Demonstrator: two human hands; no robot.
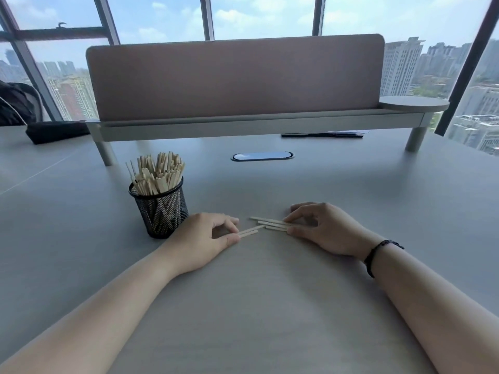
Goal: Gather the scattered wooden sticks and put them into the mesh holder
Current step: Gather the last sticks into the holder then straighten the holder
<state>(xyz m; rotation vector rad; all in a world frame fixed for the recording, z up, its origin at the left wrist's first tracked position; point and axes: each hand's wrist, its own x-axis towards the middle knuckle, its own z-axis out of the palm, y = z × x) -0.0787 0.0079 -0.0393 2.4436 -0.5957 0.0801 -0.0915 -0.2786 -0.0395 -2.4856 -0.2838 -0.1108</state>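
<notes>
A black mesh holder (159,209) stands on the grey table, packed with several pale wooden sticks (158,172) that stick up above its rim. Just right of it my left hand (208,238) rests on the table, thumb and fingers pinching the near ends of two loose sticks (249,231). My right hand (324,228) lies opposite, its fingertips closed on the right ends of three more sticks (270,223) that lie flat and roughly parallel. A dark bracelet circles my right wrist. Both groups of sticks touch the tabletop between my hands.
A pink desk divider (235,76) on a raised shelf with legs spans the table's far side. A cable port (262,156) sits in the tabletop behind the sticks. A black pouch (54,132) lies far left, dark pens (321,135) under the shelf.
</notes>
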